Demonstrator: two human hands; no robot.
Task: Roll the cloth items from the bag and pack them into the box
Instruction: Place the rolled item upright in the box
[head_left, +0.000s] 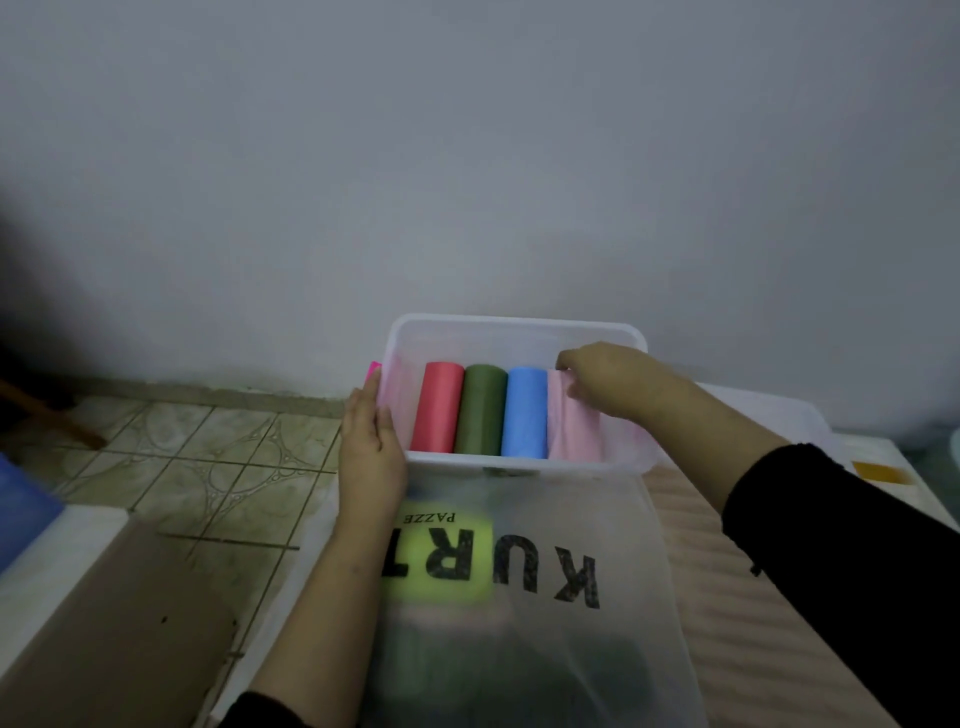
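Observation:
A translucent plastic box (519, 325) stands by the wall and holds rolled cloths side by side: red (438, 405), olive green (482, 410), blue (526, 413) and pale pink (571, 434). My right hand (608, 382) reaches into the box from the right and its fingers curl over the pink roll's far end. My left hand (371, 431) lies flat, fingers straight, against the box's outer left wall. In front of the box lies a frosted plastic bag (545, 597) printed with dark letters; a yellow-green cloth (441, 561) shows through it.
A bright pink scrap (374, 370) peeks out beside the box's left wall. Patterned floor tiles (208, 457) lie to the left, with a brown board (130, 613) and a blue thing (23, 509) at the left edge. A white surface (883, 467) sits at right.

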